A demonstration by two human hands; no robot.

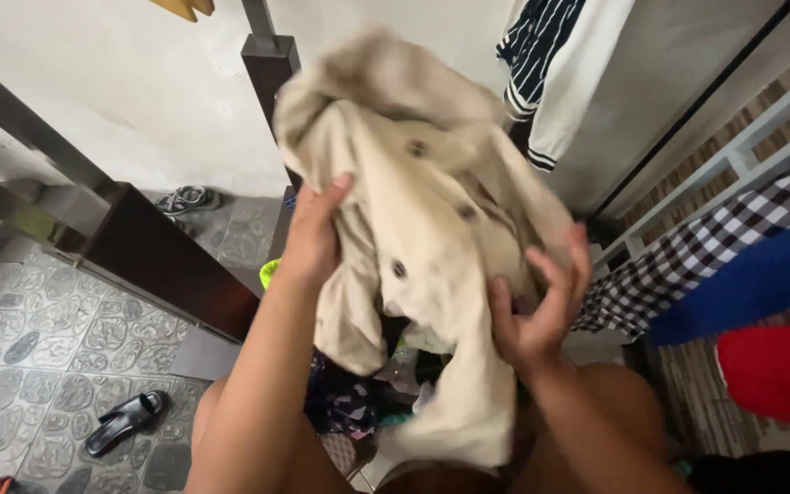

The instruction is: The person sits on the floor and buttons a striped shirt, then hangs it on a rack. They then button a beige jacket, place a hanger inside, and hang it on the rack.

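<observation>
A cream-coloured buttoned shirt (432, 201) hangs bunched in front of me, held up by both hands. My left hand (311, 233) grips its left edge near the collar. My right hand (539, 306) clutches the fabric lower on the right side, fingers curled into the cloth. The shirt's lower part droops down toward my knees. Below it lies a pile of mixed dark and patterned clothes (358, 402).
A striped black-and-white garment (550, 64) hangs at the top right. Checked cloth (697, 256), blue cloth (761, 279) and red cloth (779, 370) drape over a rail on the right. A black sandal (125, 421) lies on the patterned floor, shoes (186, 198) by the wall, dark stair edge (153, 256) left.
</observation>
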